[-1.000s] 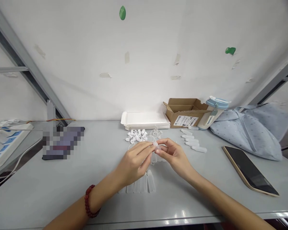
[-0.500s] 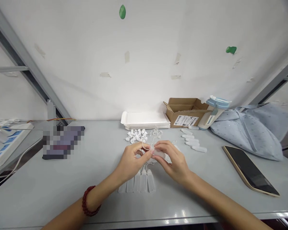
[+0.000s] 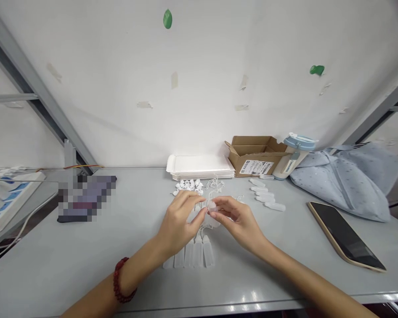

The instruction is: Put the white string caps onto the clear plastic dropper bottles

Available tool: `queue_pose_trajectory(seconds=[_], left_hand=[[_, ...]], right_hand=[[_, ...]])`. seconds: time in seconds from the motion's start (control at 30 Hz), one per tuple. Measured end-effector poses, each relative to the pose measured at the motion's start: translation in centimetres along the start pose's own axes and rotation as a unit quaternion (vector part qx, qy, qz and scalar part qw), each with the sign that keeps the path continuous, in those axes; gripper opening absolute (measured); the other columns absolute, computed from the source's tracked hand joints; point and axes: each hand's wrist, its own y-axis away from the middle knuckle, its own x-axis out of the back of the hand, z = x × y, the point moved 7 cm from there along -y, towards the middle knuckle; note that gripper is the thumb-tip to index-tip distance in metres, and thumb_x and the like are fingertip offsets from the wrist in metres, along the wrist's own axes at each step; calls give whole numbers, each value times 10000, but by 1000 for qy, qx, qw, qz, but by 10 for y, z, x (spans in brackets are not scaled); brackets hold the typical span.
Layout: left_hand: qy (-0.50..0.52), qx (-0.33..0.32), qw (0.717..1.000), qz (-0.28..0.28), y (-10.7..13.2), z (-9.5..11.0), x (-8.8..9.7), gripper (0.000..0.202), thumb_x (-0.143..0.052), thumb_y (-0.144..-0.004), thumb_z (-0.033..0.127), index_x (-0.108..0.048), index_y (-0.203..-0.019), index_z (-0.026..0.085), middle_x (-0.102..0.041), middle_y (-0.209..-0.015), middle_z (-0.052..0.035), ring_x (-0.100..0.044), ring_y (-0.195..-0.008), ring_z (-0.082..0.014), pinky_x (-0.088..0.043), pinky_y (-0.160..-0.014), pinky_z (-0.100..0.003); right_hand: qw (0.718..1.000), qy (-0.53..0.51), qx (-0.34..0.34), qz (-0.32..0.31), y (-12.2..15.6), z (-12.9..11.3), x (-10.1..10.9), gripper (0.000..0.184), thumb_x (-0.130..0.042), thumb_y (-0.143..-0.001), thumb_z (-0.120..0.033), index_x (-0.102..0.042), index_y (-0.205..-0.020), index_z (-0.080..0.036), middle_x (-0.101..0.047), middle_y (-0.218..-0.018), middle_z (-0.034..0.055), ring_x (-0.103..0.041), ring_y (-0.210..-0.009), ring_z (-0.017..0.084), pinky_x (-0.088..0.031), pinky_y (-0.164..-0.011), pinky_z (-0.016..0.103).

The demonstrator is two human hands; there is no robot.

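A small translucent plastic bottle [image 3: 212,205] is held up over the table with its rounded end showing; the rest is hidden by fingers. My right hand [image 3: 237,218] grips it from the right between thumb and fingers. From the left, my left hand [image 3: 179,216] has thumb and index fingertips at its edge, the two tips a little apart. A white cord [image 3: 214,191] shows just behind the fingers. Below my hands lie several translucent flat bottles [image 3: 198,252] in a row, with white cords at their necks. A cluster of white caps [image 3: 189,184] lies behind my left hand.
More translucent bottles [image 3: 265,194] lie at right, near an open cardboard box [image 3: 257,157] and a tumbler [image 3: 292,157]. White padded envelopes [image 3: 202,167] are stacked at the wall. A phone [image 3: 346,236] and a blue bag [image 3: 338,185] lie right; a power strip [image 3: 13,201] is left.
My left fingers have spread slightly from their tight pinch. The held bottle has turned so that its rounded end shows more. Both hands stay in nearly the same place.
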Motion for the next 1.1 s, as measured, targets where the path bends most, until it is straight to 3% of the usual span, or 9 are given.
queue_pose_trajectory(seconds=[0.07, 0.17, 0.27, 0.4, 0.47, 0.57, 0.77, 0.9, 1.1], left_hand=[[-21, -77, 997, 0, 2, 11, 0, 206, -536, -828, 128, -577, -1024, 176, -613, -951, -84, -547, -915, -205, -489, -786, -375], [-36, -135, 989, -56, 5, 19, -9, 322, -592, -814, 179, -521, -1127, 168, -603, -1075, -109, -518, -1014, -242, -473, -859, -429], [-74, -142, 982, -98, 10, 18, -19, 408, -624, -805, 238, -486, -1179, 153, -577, -1152, -126, -479, -1079, -277, -455, -891, -463], [-87, -118, 983, -110, 13, 16, -25, 383, -598, -814, 197, -485, -1177, 152, -565, -1164, -118, -459, -1097, -277, -443, -903, -450], [-74, -88, 986, -120, 13, 14, -25, 386, -609, -797, 175, -495, -1165, 158, -564, -1156, -106, -453, -1089, -269, -440, -901, -431], [-28, -34, 987, -152, 14, 14, -27, 391, -664, -753, 176, -524, -1118, 179, -576, -1113, -68, -457, -1048, -238, -440, -886, -382], [32, 3, 971, -235, 30, 28, -41, 424, -770, -657, 240, -561, -1024, 207, -602, -1035, -23, -476, -985, -212, -426, -864, -353], [-12, 16, 959, -284, 43, 29, -53, 415, -784, -643, 281, -563, -978, 178, -607, -1015, -39, -483, -953, -225, -428, -808, -365], [-83, 16, 941, -326, 45, 25, -57, 355, -755, -660, 370, -597, -899, 162, -611, -888, -48, -487, -909, -245, -415, -764, -377]], right_hand=[[998, -41, -47, -1, 0, 4, 0, 257, -661, -755, -336, -583, -947, -184, -658, -892, 52, -644, -770, 161, -547, -698, 312], [992, -89, -84, 1, -1, 5, 1, 286, -702, -710, -350, -591, -913, -181, -662, -867, 44, -640, -782, 165, -537, -713, 315], [988, -114, -105, -7, -2, 7, 0, 276, -713, -696, -336, -602, -892, -175, -671, -839, 40, -636, -766, 163, -523, -715, 317], [983, -132, -121, -25, -4, 13, -2, 271, -707, -704, -329, -602, -892, -166, -671, -826, 31, -635, -782, 158, -499, -741, 306], [983, -126, -121, -63, -7, 13, -3, 256, -679, -733, -354, -608, -886, -161, -661, -808, 22, -627, -777, 151, -492, -742, 302], [968, -102, -145, -175, -9, 14, -5, 266, -658, -749, -396, -626, -818, -141, -632, -716, -1, -608, -678, 128, -492, -685, 284], [879, -66, -239, -408, 8, 21, -3, 271, -640, -765, -384, -647, -806, -116, -661, -658, 16, -636, -571, 125, -499, -587, 258], [847, -32, -263, -461, 16, 30, -3, 231, -612, -778, -344, -646, -764, -116, -656, -653, 15, -629, -517, 106, -470, -507, 212], [832, -11, -276, -480, 20, 38, -8, 200, -598, -774, -314, -629, -723, -124, -639, -633, -7, -626, -503, 92, -462, -478, 187]])
